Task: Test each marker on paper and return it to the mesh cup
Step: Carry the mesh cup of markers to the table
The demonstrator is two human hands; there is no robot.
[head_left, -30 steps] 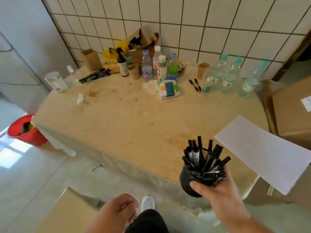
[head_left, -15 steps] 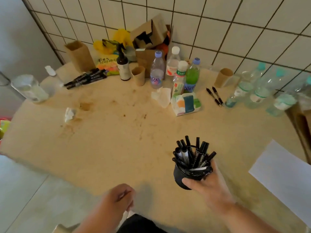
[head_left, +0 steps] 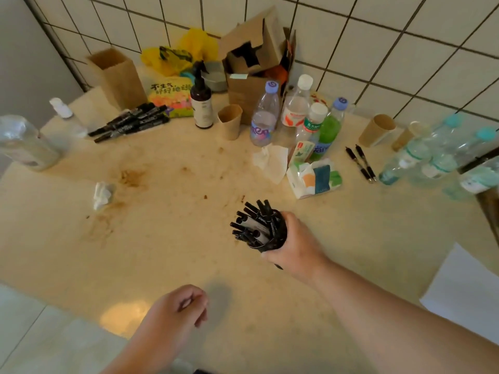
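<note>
The mesh cup [head_left: 272, 233] of markers [head_left: 252, 225], gripped by the right hand [head_left: 294, 247], has been carried forward and tipped over the bench [head_left: 162, 225]; the left hand [head_left: 175, 311] hangs loosely curled, empty. Testing is not yet begun.

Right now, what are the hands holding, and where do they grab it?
The right hand grips the mesh cup of markers around its side. The left hand holds nothing.

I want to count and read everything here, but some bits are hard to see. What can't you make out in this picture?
Head view only:
- Black mesh cup: its body is hidden by the right hand gripping it.
- Black markers in the cup: bunched and overlapping, so there is no sure count.
- White sheet of paper: cut off by the right edge.
- Clear bottles with teal caps: blurred, labels unreadable.
- Left hand: loosely curled, palm hidden.
</note>
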